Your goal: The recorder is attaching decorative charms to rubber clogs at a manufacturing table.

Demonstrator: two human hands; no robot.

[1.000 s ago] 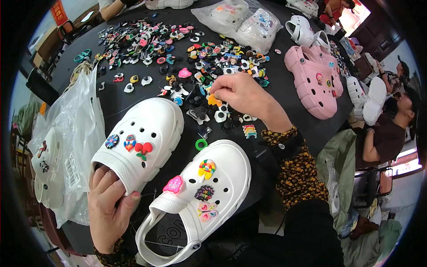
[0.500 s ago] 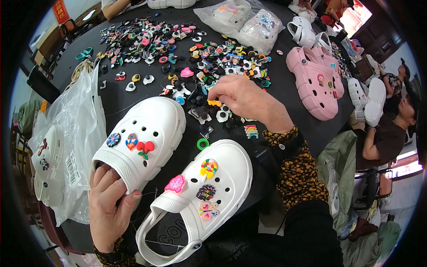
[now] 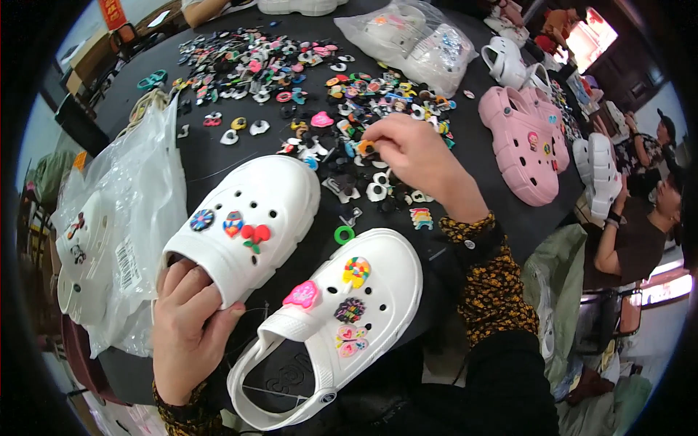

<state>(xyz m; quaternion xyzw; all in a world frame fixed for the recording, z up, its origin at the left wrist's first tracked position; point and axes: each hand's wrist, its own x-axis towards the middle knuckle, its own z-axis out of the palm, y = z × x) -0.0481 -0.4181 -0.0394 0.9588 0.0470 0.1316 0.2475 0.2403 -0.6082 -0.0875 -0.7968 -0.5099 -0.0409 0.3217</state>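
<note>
My left hand point(image 3: 187, 338) has its fingers inside the heel opening of a white clog point(image 3: 280, 192) and its thumb outside. That clog carries a blue round charm point(image 3: 202, 220), a rocket charm point(image 3: 233, 224) and a cherry charm point(image 3: 255, 235). Beside it lies a second white clog point(image 3: 398, 265) with several charms, among them a pink one point(image 3: 301, 295) and a butterfly point(image 3: 352, 340). Over the pile of loose shoe charms point(image 3: 349, 94), my right hand point(image 3: 425, 161) is closed, an orange shoe charm point(image 3: 365, 148) at its fingertips.
A clear bag point(image 3: 138, 240) with a white clog lies left on the dark table point(image 3: 218, 163). Another bagged pair point(image 3: 436, 54) sits at the far side. Pink clogs point(image 3: 518, 149) and white ones stand right, near a seated person point(image 3: 643, 225). A green ring point(image 3: 344, 235) lies between me and the pile.
The whole view has shifted a little, so things sit farther right. My right hand has moved slightly farther over the pile, with the orange charm at its fingertips. My left hand keeps its hold.
</note>
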